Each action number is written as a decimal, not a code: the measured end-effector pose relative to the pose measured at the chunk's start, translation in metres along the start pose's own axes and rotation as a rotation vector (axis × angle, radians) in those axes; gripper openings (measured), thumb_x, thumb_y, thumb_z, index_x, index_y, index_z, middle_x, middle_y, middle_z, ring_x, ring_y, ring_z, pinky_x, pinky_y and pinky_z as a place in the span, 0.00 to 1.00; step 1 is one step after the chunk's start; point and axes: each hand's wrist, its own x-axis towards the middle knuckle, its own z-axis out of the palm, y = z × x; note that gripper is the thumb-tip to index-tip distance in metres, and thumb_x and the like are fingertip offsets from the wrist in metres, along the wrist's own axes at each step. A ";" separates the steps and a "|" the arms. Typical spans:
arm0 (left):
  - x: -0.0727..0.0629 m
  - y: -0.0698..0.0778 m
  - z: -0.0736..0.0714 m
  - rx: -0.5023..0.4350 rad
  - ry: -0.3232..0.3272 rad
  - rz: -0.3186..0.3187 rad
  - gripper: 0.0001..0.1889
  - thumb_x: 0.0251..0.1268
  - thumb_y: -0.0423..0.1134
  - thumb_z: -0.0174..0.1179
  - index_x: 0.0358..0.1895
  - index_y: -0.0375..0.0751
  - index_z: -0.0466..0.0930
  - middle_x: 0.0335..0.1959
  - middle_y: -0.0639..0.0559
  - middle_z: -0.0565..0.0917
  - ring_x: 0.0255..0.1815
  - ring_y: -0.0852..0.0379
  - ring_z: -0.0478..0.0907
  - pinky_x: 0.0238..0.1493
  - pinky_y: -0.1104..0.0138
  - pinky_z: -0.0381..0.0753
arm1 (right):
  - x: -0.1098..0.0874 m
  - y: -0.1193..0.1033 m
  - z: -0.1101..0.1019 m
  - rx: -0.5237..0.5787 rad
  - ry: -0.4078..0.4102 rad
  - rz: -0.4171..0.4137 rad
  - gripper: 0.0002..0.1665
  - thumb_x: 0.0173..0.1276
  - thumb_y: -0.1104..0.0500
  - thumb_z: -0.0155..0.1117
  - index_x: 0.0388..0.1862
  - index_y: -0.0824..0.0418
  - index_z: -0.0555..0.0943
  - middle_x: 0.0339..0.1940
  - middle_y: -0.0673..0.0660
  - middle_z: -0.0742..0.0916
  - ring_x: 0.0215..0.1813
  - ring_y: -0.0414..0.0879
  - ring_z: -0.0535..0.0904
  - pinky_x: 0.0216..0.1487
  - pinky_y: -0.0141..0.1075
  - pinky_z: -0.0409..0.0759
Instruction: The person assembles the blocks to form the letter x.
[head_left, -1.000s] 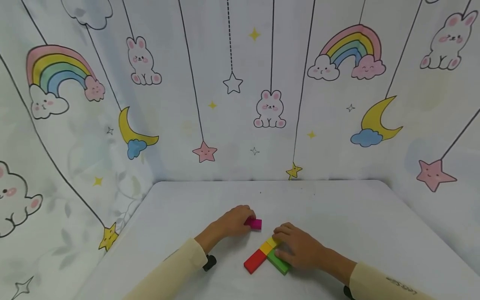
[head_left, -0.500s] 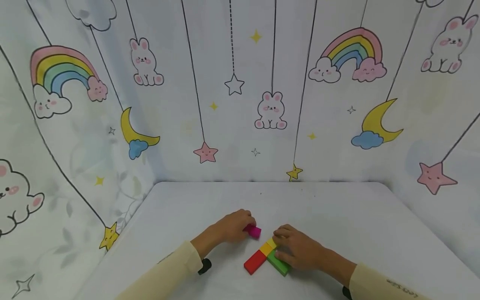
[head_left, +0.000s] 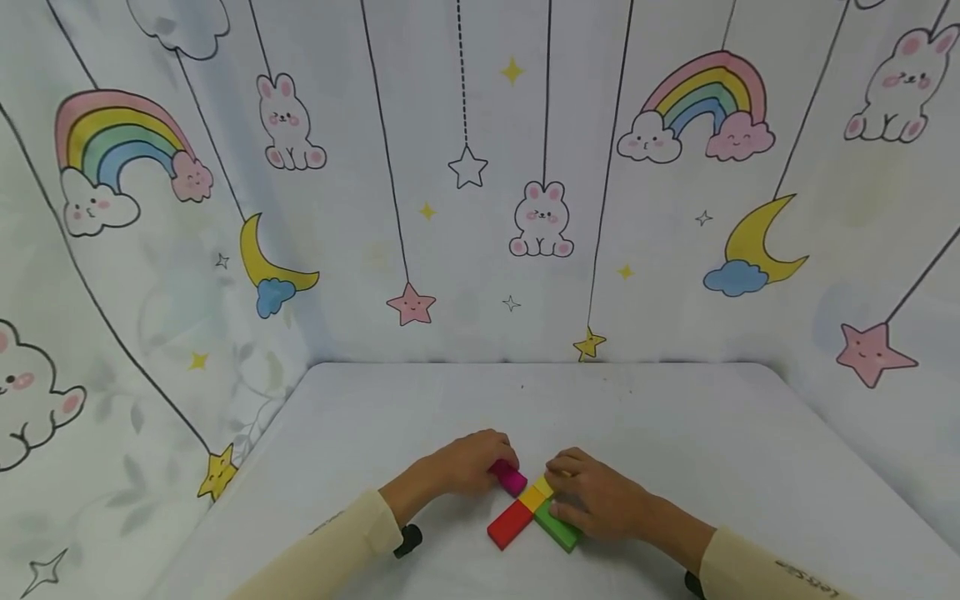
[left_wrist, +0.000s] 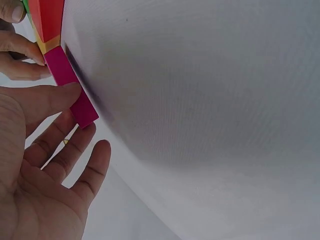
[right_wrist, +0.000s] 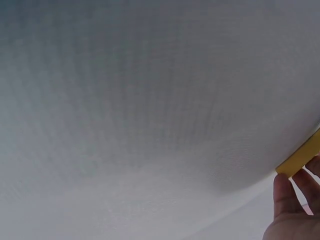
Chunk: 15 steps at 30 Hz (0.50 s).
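Observation:
My left hand (head_left: 474, 463) pinches a magenta block (head_left: 512, 480) between thumb and fingertips. In the left wrist view the thumb lies across the magenta block (left_wrist: 60, 69), whose far end meets the yellow block (left_wrist: 51, 44). My right hand (head_left: 600, 493) holds the yellow block (head_left: 533, 497), fingers at its far end and thumb down by the green block (head_left: 558, 528). A red block (head_left: 510, 525) continues the yellow one toward the near left, and the green one branches off toward the near right. The right wrist view shows fingertips against the yellow block (right_wrist: 299, 159).
The blocks lie on a white-covered table (head_left: 405, 408). Behind it hangs a white cloth backdrop (head_left: 480, 250) printed with rabbits, stars, moons and rainbows. Each forearm wears a cream sleeve (head_left: 322, 542), with a black wrist device (head_left: 408, 540) showing by the left cuff.
My left hand has brought the magenta block nearer and turned it, so its end now comes up to the yellow block. The right hand has kept its place on the other blocks.

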 end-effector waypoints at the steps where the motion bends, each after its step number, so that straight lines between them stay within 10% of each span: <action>1: 0.000 0.000 0.001 0.004 0.001 0.003 0.16 0.63 0.36 0.70 0.54 0.53 0.86 0.48 0.61 0.82 0.51 0.66 0.75 0.52 0.74 0.80 | 0.000 0.000 0.000 0.001 -0.003 0.002 0.28 0.77 0.44 0.58 0.66 0.60 0.80 0.67 0.54 0.80 0.69 0.49 0.71 0.68 0.48 0.76; 15: 0.000 0.004 0.004 0.003 -0.001 0.036 0.15 0.65 0.34 0.68 0.53 0.52 0.86 0.48 0.61 0.82 0.50 0.66 0.75 0.53 0.74 0.79 | 0.001 0.000 0.000 -0.005 -0.012 0.004 0.29 0.76 0.43 0.59 0.67 0.59 0.80 0.67 0.54 0.80 0.69 0.50 0.71 0.68 0.49 0.76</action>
